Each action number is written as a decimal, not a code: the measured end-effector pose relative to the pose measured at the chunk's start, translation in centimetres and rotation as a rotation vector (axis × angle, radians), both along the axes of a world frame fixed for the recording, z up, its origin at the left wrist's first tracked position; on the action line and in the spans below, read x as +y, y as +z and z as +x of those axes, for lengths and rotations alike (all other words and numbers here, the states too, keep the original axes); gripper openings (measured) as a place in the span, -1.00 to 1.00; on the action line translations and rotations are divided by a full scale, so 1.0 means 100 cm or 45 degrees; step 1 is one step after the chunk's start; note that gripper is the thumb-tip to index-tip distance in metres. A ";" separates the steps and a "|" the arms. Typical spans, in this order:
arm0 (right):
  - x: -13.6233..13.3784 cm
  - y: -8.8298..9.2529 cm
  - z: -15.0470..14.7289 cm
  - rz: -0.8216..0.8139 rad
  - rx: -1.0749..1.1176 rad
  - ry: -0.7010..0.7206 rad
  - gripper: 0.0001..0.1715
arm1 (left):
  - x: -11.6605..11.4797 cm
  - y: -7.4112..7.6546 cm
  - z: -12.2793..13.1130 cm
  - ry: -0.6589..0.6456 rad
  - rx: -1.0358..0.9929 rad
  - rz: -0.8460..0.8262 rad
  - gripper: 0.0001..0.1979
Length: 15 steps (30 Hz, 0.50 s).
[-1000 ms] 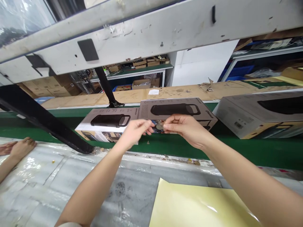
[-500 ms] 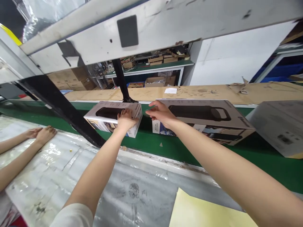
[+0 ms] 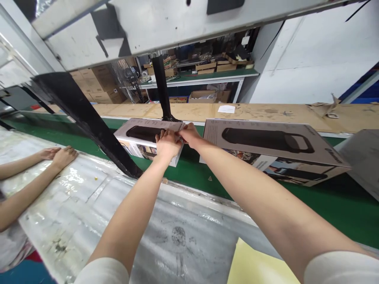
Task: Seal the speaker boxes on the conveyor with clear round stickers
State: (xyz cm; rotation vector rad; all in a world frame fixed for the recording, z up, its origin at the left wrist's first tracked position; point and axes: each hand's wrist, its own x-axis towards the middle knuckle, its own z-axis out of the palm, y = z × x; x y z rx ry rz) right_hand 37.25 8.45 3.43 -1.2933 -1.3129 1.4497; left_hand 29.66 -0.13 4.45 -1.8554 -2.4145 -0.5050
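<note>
A printed cardboard box (image 3: 137,139) showing a dark cylindrical device lies on the green conveyor belt (image 3: 189,173), left of centre. My left hand (image 3: 168,145) lies over the box's right end, its fingers bent on the top face and edge. Right beside it, my right hand (image 3: 189,135) has its fingers pinched at the far right corner of the same box. The fingertips of both hands nearly meet there, and what exactly they press is partly hidden. A larger box (image 3: 260,138) with a similar picture lies just right of my right hand, behind my forearm.
A black post (image 3: 94,126) slants up beside the box to a white overhead beam (image 3: 154,27). Another box (image 3: 361,154) stands at far right. Another person's hands (image 3: 60,156) rest on the plastic-covered table (image 3: 142,244). Yellow paper (image 3: 257,264) lies in front.
My right hand has moved left from the larger box to the smaller box's right end. My left hand stays on the smaller box. The view has shifted slightly.
</note>
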 end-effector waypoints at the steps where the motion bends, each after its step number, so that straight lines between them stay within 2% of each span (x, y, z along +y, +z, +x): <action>1: 0.000 -0.002 -0.004 -0.026 0.028 -0.009 -0.59 | 0.000 0.000 -0.001 -0.003 0.003 0.006 -0.66; 4: -0.002 -0.008 -0.011 -0.111 0.134 -0.006 -0.71 | -0.001 0.000 -0.003 -0.008 0.011 0.032 -0.55; 11: -0.008 -0.022 -0.009 -0.204 0.349 0.059 -0.59 | -0.001 -0.002 -0.015 -0.052 0.045 0.041 -0.38; 15: -0.020 -0.024 -0.011 -0.172 0.322 0.152 -0.58 | -0.004 0.004 -0.017 -0.108 0.120 -0.028 -0.41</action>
